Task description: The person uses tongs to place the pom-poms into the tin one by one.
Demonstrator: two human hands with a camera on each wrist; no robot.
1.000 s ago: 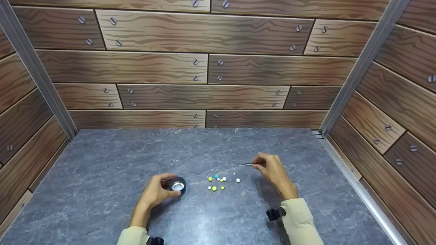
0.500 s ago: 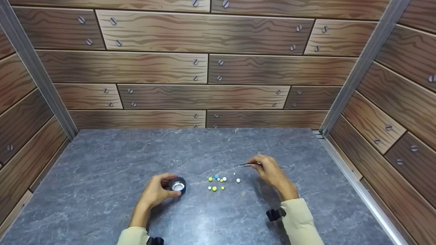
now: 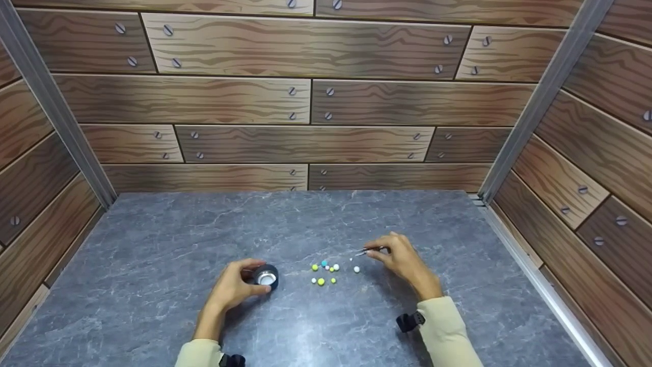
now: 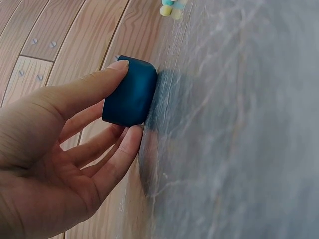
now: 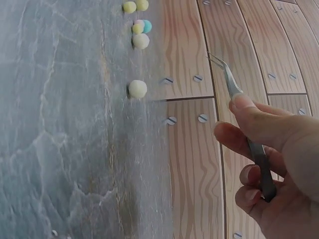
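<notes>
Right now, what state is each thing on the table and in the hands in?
Left hand: grips the small dark blue cup.
Small dark blue cup: upright on the table, open at the top.
Right hand: pinches the tweezers.
Tweezers: held above the table, tips slightly apart, holding nothing.
Small balls: lying loose on the table, untouched.

Two hands, the left hand and the right hand. One small dark blue cup. One pair of metal tweezers. About nine small beads: roughly four yellow-green, four white, one teal; the smallest are hard to count.
</notes>
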